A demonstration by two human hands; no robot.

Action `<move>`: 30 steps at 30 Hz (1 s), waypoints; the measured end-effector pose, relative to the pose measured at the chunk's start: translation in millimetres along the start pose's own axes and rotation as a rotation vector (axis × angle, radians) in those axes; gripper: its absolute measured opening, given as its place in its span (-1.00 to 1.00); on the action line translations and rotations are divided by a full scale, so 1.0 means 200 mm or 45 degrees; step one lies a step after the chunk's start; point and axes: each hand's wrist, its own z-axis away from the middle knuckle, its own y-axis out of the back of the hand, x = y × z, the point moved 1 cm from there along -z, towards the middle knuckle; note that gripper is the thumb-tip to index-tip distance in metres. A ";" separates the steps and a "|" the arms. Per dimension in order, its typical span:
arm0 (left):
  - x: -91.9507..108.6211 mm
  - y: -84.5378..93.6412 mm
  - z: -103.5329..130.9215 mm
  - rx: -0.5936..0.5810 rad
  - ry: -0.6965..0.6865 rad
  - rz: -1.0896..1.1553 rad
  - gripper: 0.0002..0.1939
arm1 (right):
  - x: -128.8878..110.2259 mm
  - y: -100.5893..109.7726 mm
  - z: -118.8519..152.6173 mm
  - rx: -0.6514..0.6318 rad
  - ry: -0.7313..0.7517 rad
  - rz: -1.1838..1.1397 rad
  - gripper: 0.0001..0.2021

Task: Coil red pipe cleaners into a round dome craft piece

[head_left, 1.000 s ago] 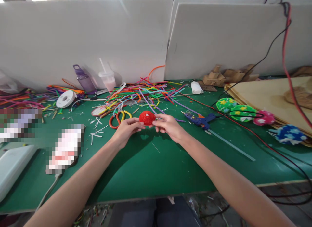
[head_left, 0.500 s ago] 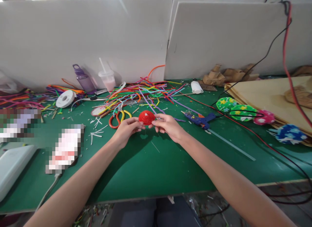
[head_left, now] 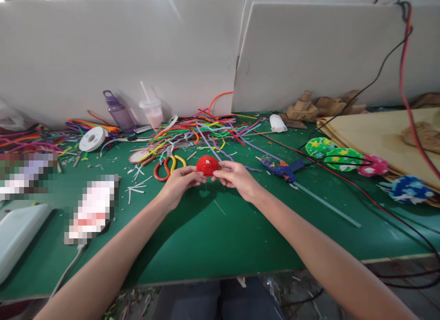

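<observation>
Between both hands, a small red domed piece [head_left: 207,165] that looks coiled from pipe cleaner is held above the green table, with a pale spot near its top. My left hand [head_left: 180,183] pinches its left edge between thumb and fingers. On the opposite edge, my right hand [head_left: 236,178] grips it the same way. Scissors [head_left: 166,168] with orange and yellow handles lie just beyond my left hand. A blue glue gun [head_left: 283,169] with a long glue stick in its back rests to the right of my right hand.
Colourful pipe cleaners [head_left: 202,127] are heaped behind the hands. A drink cup [head_left: 151,111], a purple bottle [head_left: 118,111] and a white spool [head_left: 92,139] stand at the back left. Flowered fuzzy pieces [head_left: 343,159] lie right, near a red cable [head_left: 405,81]. A white power bank [head_left: 22,240] sits left.
The red domed piece has shifted very slightly to the right in my fingers' hold. Both hands keep their pinch, and the things on the table stay where they were.
</observation>
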 end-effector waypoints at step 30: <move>0.02 -0.02 0.02 0.065 -0.332 -0.146 -0.74 | -0.03 0.00 0.02 0.039 0.139 -0.031 -0.78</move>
